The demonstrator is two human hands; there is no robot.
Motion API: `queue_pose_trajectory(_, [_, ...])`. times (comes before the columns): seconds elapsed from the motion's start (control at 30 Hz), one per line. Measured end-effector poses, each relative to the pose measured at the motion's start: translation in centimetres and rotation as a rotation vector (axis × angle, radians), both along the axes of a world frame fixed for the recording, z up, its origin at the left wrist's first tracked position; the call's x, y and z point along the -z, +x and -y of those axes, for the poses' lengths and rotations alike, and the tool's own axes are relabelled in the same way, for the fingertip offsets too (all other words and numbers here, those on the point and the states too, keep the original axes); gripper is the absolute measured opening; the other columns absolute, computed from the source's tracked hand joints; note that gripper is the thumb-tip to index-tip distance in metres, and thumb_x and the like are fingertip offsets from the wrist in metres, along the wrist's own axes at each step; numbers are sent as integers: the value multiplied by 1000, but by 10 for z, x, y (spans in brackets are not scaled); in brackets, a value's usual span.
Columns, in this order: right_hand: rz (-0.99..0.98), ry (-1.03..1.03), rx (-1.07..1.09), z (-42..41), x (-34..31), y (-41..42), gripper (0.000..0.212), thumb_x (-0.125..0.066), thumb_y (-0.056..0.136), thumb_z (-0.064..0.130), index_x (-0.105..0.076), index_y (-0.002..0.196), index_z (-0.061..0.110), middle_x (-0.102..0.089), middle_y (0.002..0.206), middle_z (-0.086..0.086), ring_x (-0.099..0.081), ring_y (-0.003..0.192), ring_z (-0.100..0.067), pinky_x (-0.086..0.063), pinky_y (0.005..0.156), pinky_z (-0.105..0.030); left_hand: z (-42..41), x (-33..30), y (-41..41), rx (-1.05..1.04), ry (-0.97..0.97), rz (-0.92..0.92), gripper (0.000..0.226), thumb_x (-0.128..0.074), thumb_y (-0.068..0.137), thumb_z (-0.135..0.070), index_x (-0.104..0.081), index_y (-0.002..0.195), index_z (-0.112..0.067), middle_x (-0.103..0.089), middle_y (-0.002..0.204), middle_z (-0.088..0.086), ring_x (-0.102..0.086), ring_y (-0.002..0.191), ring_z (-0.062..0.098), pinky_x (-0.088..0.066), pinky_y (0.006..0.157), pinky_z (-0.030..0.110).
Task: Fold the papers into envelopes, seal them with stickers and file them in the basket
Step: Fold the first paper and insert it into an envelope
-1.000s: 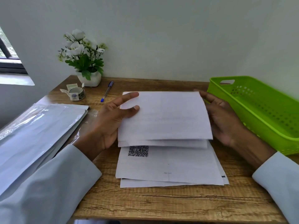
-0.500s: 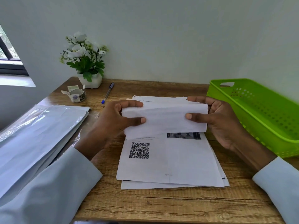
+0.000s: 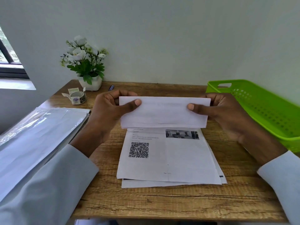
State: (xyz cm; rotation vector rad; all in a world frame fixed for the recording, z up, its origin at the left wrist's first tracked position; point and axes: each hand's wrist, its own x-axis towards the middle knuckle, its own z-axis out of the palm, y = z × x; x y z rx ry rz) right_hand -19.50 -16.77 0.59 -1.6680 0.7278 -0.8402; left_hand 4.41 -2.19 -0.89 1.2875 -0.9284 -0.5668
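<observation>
Thumbs and curled fingers of left hand (image 3: 112, 111) and right hand (image 3: 222, 112) pinch folded paper (image 3: 164, 112).

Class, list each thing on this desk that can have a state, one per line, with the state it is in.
Folded paper: held off the desk, pinched at both ends.
Left hand: pinching the paper's left end.
Right hand: pinching its right end.
Paper stack: flat, unfolded.
Basket: nothing visible inside.
Sticker roll: strip partly unrolled.

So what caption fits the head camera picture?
Both hands, left and right, hold a folded paper above the paper stack.
</observation>
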Motion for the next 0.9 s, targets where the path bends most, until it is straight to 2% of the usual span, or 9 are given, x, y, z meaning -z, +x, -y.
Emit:
queue_pose_trajectory(0.1, [32,187,-8,3,8,1,36,-80,63,14,-74,98,7,-78,95,-6,-73,82,-15,-60,65,-26,5,1,6,56,103,-20,34,-80,61,-13,-71,94,-13,-75,92,8,-71,84,18,-56,67,23])
queue_pose_trajectory(0.2, [-6,304,36,9,17,2,43,-78,63,7,-72,105,-1,-76,101,-14,-74,83,-19,-62,66,-30,10,7,12,36,266,26,36,-83,61,-12,-72,95,-13,-68,109,25,-70,96,26,-57,79,32])
queue_pose_trajectory(0.27, [-59,340,76,13,22,1,38,-78,66,-1,-70,103,-5,-75,97,-17,-74,72,-17,-60,59,-27,13,12,15,7,354,89,36,-86,59,-12,-73,93,-13,-63,115,29,-65,89,27,-56,84,37])
queue_pose_trajectory(0.4, [-152,326,140,17,33,-1,32,-78,70,-8,-69,101,-8,-74,96,-18,-73,66,-16,-61,61,-25,19,22,17,-32,477,274,26,-85,67,-9,-72,88,-14,-72,100,12,-62,75,13,-52,57,16])
queue_pose_trajectory(0.53, [-191,257,175,19,37,-2,37,-82,66,-7,-68,101,-8,-73,99,-18,-71,71,-19,-59,58,-22,21,27,20,-49,505,414,26,-87,65,-17,-72,87,-17,-72,90,4,-61,67,10,-48,53,16])
queue_pose_trajectory(0.67, [-251,144,185,16,36,-2,36,-86,64,-4,-68,96,-6,-71,83,-14,-66,54,-8,-50,47,-17,22,29,22,-73,511,505,30,-88,65,-26,-72,89,-21,-69,93,13,-58,73,17,-46,63,27])
queue_pose_trajectory(0.77, [-267,-109,279,13,36,1,34,-90,63,10,-70,89,3,-67,75,-7,-60,60,-13,-52,57,-25,20,28,21,-110,544,612,33,-86,67,-35,-71,95,-25,-68,101,0,-59,83,11,-43,62,21])
queue_pose_trajectory(0.83, [-246,-306,362,8,30,7,31,-91,63,24,-71,84,13,-69,75,1,-59,62,-12,-52,63,-29,18,24,17,-142,541,712,38,-83,69,-39,-69,101,-25,-66,106,-6,-54,83,7,-38,59,18])
queue_pose_trajectory(0.9, [-219,-403,349,-3,19,18,28,-89,67,33,-72,84,19,-70,76,6,-60,61,-11,-52,63,-30,16,18,13,-184,516,788,42,-82,71,-42,-68,106,-22,-64,108,-6,-52,80,5,-34,56,17])
